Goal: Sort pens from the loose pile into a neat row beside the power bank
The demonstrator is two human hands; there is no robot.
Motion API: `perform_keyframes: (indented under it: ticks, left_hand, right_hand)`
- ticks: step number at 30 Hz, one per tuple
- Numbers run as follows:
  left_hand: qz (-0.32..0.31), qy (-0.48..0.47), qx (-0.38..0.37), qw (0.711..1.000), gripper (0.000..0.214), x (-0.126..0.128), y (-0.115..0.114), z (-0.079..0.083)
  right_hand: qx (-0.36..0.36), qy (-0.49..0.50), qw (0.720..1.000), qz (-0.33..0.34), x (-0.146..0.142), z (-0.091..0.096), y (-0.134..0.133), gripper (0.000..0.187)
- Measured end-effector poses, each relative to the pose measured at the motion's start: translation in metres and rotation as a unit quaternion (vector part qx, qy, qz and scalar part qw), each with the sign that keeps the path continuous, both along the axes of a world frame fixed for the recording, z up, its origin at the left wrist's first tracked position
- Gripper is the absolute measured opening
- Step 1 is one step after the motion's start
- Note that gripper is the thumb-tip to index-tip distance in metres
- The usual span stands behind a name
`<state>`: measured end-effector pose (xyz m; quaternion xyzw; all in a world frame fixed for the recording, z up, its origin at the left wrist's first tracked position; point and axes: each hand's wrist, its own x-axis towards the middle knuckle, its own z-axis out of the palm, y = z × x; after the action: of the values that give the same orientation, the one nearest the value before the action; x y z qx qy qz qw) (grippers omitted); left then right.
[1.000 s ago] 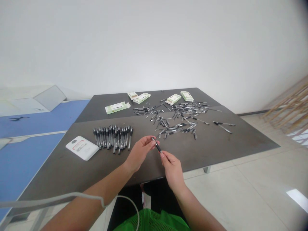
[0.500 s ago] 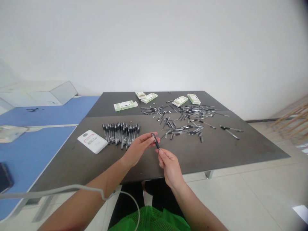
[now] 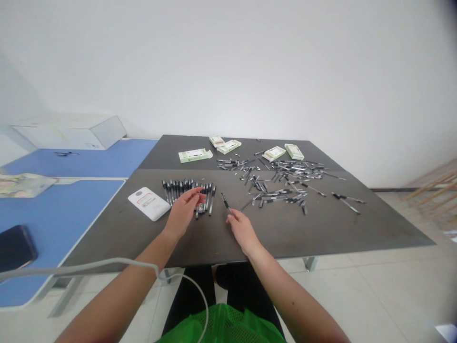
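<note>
Hands apart over a dark counter point(image 3: 321, 231): in the head-worn camera view, a person's left hand point(image 3: 183, 212) and right hand point(image 3: 243, 232) reach forward with a gap between them. A slim black pen point(image 3: 225, 204) sits tilted in that gap, much nearer the right hand, its lower end at the right hand's fingertips point(image 3: 230, 215). Whether those fingers grip it or it merely lies on the counter cannot be told from this view. The left hand, fingers extended and holding nothing visible, lies partly over a tight row of black pens point(image 3: 187, 190) set side by side. Just left of that row rests a white plastic case point(image 3: 149, 204) with a red-outlined label. Farther off, a loose scatter of pens and pen parts point(image 3: 278, 188) spreads across the counter, with two separate pens point(image 3: 348, 202) at its right. Five green-and-white cartons point(image 3: 228, 146) lie along the far side. At left, a blue desk point(image 3: 53, 219) carries a black phone point(image 3: 16, 247) and a flat printed sheet point(image 3: 24, 185). A white cable point(image 3: 71, 269) crosses the left forearm point(image 3: 121, 288), and green mesh fabric point(image 3: 221, 326) lies in the person's lap.
</note>
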<state>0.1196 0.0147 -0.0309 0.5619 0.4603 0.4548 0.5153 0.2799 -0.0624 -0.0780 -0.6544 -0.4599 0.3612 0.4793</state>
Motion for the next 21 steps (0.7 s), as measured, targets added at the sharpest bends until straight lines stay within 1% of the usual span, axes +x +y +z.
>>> perform_keyframes:
  ticks: [1,3,5,6,8,10,12,14,16,19,21]
  left_hand:
    - [0.009,0.0,-0.008,1.0,0.043,-0.004,0.001,-0.004]
    - [0.014,-0.003,-0.026,1.0,0.043,-0.009,0.0,-0.009]
    - [0.011,-0.008,-0.039,0.999,0.044,-0.014,-0.003,-0.012]
    - [0.01,-0.01,-0.043,0.999,0.044,-0.017,-0.005,-0.013]
    - [0.012,-0.01,-0.044,0.999,0.044,-0.021,-0.007,-0.013]
    - [0.017,-0.001,-0.033,0.999,0.044,-0.025,-0.009,-0.014]
    - [0.015,0.017,-0.019,1.0,0.043,-0.027,-0.011,-0.014]
    - [-0.002,0.042,-0.004,0.999,0.042,-0.025,-0.012,-0.015]
    - [-0.034,0.067,0.012,0.997,0.041,-0.019,-0.013,-0.016]
    - [-0.089,0.109,0.042,0.989,0.039,-0.004,-0.015,-0.016]
    - [-0.121,0.158,0.068,0.978,0.037,0.006,-0.015,-0.017]
  right_hand:
    - [-0.02,-0.066,0.997,0.024,-0.001,0.001,0.009,0.025]
    - [-0.055,-0.189,0.979,0.058,-0.005,0.004,0.024,0.032]
    - [-0.059,-0.274,0.957,0.078,-0.008,0.007,0.03,0.039]
    - [-0.05,-0.296,0.95,0.087,-0.01,0.008,0.031,0.041]
    - [-0.023,-0.31,0.945,0.099,-0.011,0.009,0.026,0.042]
    - [0.007,-0.299,0.949,0.102,-0.008,0.008,0.018,0.041]
    - [0.038,-0.284,0.953,0.094,0.001,0.007,0.009,0.037]
    - [0.063,-0.276,0.956,0.073,0.019,0.007,0.001,0.032]
    - [0.074,-0.279,0.957,0.037,0.046,0.008,-0.004,0.027]
    - [0.063,-0.303,0.95,-0.046,0.094,0.011,-0.011,0.027]
    - [0.048,-0.314,0.944,-0.084,0.123,0.014,-0.018,0.029]
